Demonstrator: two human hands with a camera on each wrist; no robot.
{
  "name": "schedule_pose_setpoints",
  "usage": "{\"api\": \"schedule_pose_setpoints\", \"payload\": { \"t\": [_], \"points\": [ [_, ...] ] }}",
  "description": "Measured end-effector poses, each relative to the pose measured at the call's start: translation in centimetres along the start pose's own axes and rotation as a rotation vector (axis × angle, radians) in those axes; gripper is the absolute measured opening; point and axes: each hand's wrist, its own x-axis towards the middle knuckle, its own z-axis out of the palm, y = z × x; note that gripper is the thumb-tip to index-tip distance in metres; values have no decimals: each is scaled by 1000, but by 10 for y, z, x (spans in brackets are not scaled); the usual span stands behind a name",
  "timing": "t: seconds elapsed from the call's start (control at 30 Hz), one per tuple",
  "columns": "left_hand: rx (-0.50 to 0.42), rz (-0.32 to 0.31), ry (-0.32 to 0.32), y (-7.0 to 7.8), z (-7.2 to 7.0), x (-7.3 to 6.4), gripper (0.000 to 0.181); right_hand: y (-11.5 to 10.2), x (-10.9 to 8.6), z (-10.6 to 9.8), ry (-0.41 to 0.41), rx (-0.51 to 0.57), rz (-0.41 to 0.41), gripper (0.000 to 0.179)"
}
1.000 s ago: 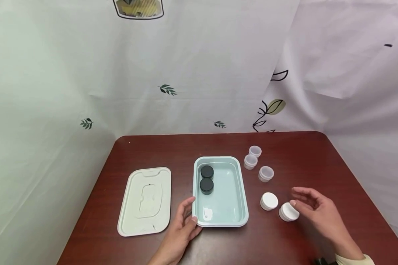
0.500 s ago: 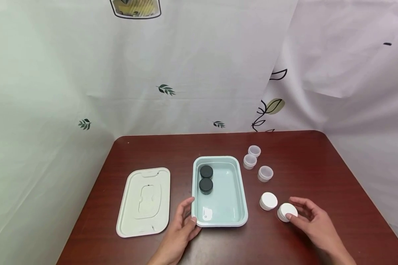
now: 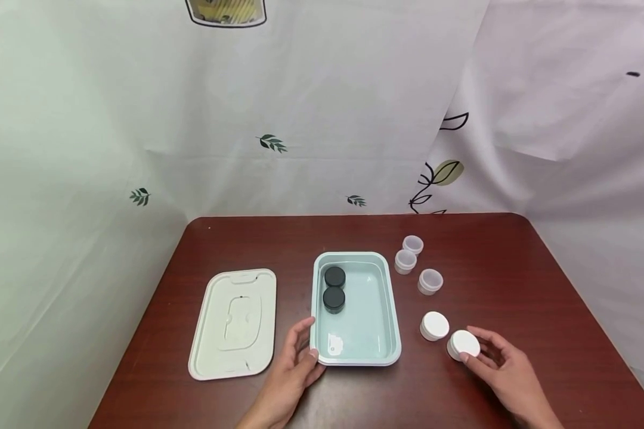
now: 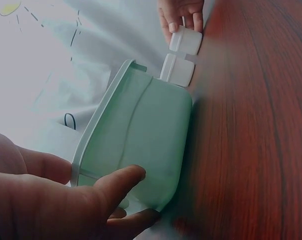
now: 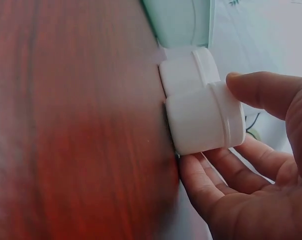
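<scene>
A pale mint plastic tub (image 3: pixel 365 333) stands mid-table in the head view, holding two black-lidded jars (image 3: pixel 334 298) along its left side. My left hand (image 3: pixel 291 376) grips the tub's near left corner, fingers against its rim and side. To the right of the tub, my right hand (image 3: pixel 507 374) holds a white-lidded jar (image 3: pixel 463 344) between thumb and fingers. In the right wrist view, the thumb touches the lid edge of this white jar (image 5: pixel 198 122), and its base looks level with the tabletop. Just left of it stands a second white jar (image 3: pixel 434 325).
Three small translucent jars (image 3: pixel 430 281) stand beyond the white ones, near the tub's right side. A flat off-white lid (image 3: pixel 236 325) lies left of the tub on the dark red wooden table (image 3: pixel 494 274). Patterned fabric (image 3: pixel 322 107) hangs behind the table.
My right hand has come down and left onto the nearer white jar and taken hold of it. That jar has shifted slightly left. The left hand keeps its grip on the tub.
</scene>
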Motion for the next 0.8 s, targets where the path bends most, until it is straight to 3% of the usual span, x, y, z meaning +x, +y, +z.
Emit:
{"api": "schedule_pose_setpoints", "payload": {
  "t": [0.2,0.43,0.6,0.8],
  "points": [
    [6,10,-4,0,0,1,58,-11,11,-13,56,-21,-89,53],
    [14,10,-9,1,-1,1,58,-44,35,-30,68,-119,-215,52],
    [14,11,-15,2,0,1,58,-69,53,-26,14,-122,-298,51],
    [11,15,-18,2,0,0,57,-98,64,1,-128,-33,-353,50]
  ]
}}
